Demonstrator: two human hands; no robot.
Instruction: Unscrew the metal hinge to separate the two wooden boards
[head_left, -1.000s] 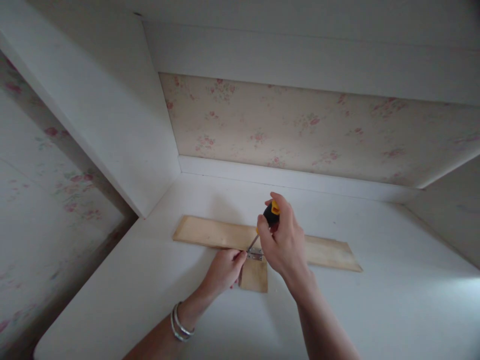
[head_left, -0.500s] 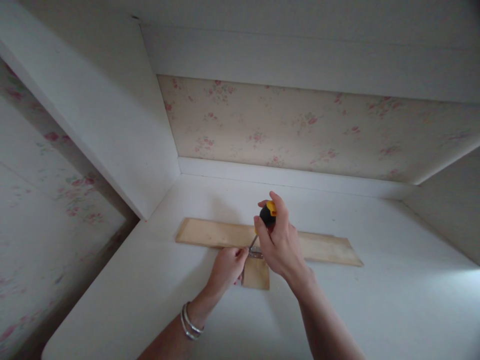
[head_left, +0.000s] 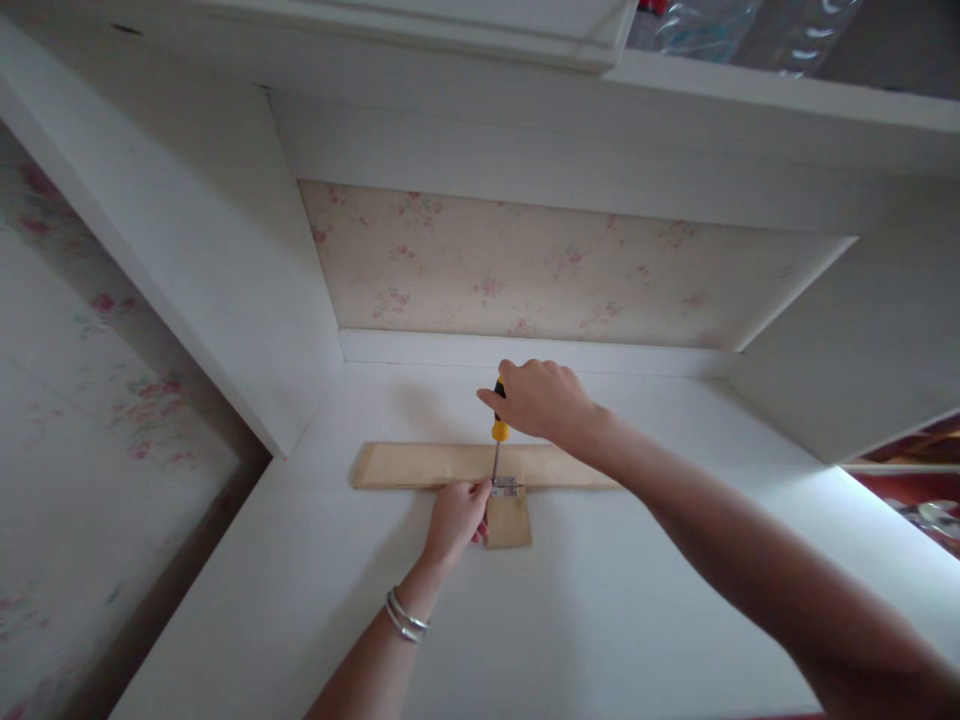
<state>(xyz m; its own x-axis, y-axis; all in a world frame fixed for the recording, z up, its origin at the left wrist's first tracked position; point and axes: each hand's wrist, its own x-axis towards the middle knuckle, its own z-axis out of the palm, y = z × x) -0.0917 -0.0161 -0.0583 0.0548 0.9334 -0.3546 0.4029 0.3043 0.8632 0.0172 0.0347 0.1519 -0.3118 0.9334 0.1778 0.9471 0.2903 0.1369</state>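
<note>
My right hand (head_left: 546, 400) is wrapped round the black and yellow handle of a screwdriver (head_left: 500, 430), which stands nearly upright. Its shaft points down to the left end of a small metal hinge (head_left: 506, 487). The hinge spans the joint between a long wooden board (head_left: 420, 465) and a short wooden piece (head_left: 509, 522), which meet in a T. My left hand (head_left: 455, 522) is closed, thumb and forefinger pinched right at the screwdriver's tip. Its other fingers curl against the short piece's left side. Whatever the pinch holds is too small to make out.
The wood lies on a white desktop (head_left: 622, 600). White side panels (head_left: 225, 250) and an overhead shelf (head_left: 525, 150) enclose the space, with floral wallpaper (head_left: 487, 270) behind. Clear plastic containers (head_left: 757, 35) sit on the upper shelf. Items show through an opening at right.
My right hand has shifted from beside the handle to over its top, elbow swung out right. The screwdriver is more upright. My left hand keeps its pinch. The camera view has tilted up.
</note>
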